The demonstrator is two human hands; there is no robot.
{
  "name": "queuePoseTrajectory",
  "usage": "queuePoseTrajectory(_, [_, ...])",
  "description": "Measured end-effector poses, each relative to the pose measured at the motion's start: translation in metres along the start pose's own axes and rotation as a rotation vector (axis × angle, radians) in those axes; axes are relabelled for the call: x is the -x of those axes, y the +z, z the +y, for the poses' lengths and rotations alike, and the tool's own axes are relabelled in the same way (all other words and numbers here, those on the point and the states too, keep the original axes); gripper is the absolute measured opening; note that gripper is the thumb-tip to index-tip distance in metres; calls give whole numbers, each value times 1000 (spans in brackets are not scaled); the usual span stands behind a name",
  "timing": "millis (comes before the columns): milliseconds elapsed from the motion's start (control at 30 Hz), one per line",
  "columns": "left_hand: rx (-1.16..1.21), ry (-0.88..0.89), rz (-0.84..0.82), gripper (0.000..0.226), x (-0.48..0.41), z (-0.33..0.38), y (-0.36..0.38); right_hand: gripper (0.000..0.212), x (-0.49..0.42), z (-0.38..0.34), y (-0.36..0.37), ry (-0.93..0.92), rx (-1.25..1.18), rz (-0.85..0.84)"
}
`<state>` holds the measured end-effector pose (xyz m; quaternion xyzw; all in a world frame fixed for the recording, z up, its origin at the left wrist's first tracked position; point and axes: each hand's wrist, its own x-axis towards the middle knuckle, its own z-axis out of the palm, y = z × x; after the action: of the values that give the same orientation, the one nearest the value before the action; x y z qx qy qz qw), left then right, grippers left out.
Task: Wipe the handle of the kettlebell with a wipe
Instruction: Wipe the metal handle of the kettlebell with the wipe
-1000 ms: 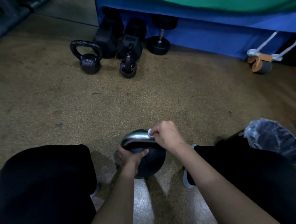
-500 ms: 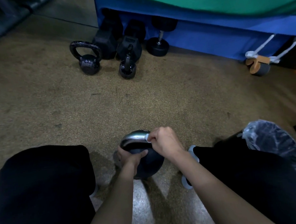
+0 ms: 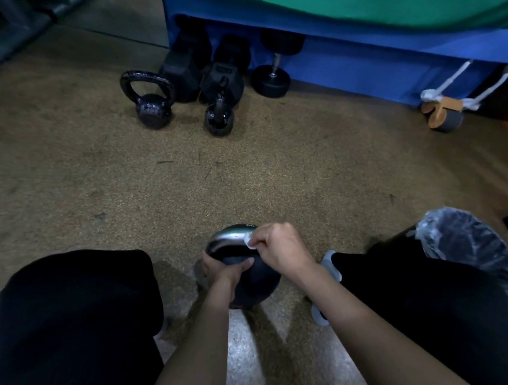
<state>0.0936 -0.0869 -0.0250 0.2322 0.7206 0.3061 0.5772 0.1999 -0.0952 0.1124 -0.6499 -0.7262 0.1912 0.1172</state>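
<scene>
Kettlebell [image 3: 254, 285] — standing on the speckled floor [image 3: 275, 175] between the left knee [image 3: 75, 325] and the right knee [image 3: 435, 315]; reading as a dark round mass, with the marking on its far top too small to make out.

Handle [image 3: 230, 235] — arching bright and metallic over the bell, its right end disappearing under fingers.

Wipe [image 3: 248, 241] — showing only as a small white scrap at the handle's right end, the rest hiding inside the grip.

Right hand [image 3: 280, 247] — curling over that end, pinching the wipe against the metal.

Left hand [image 3: 222, 268] — gripping the kettlebell at the handle's left root, thumb lying across the dark front, fingers going out of sight behind.

Hands sitting apart, with the handle's bare span between them.

Lined bin [image 3: 467, 252] — peeking past the right knee, base hidden.

Black kettlebell [image 3: 152, 109], smaller kettlebell [image 3: 219, 121], dumbbells [image 3: 270, 81] — lying well apart from the work, against the blue mat [image 3: 357, 58]; dumbbells partly sinking into shadow.
</scene>
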Motion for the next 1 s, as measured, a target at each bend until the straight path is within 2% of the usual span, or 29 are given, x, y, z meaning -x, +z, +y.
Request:
queuePoseTrajectory(167, [-2, 3, -4, 123, -1, 0, -1, 23, 1, 1, 1, 16, -16, 46])
queuePoseTrajectory(367, [-9, 2, 2, 125, -2, 0, 2, 20, 8, 6, 12, -56, -24, 53])
queuePoseTrajectory(467, [-12, 7, 7, 124, -5, -2, 2, 19, 9, 8, 15, -152, 55, 87])
queuePoseTrajectory(633, [0, -2, 8, 124, -13, -8, 4, 15, 0, 16, 7, -363, 251, -46])
queuePoseTrajectory(800, [-15, -10, 7, 129, -15, -12, 4, 27, -13, 18, -12, -575, 453, -211])
queuePoseTrajectory(1000, [12, 32, 13, 128, -17, -19, 3, 22, -22, 24, -17, -598, 448, -251])
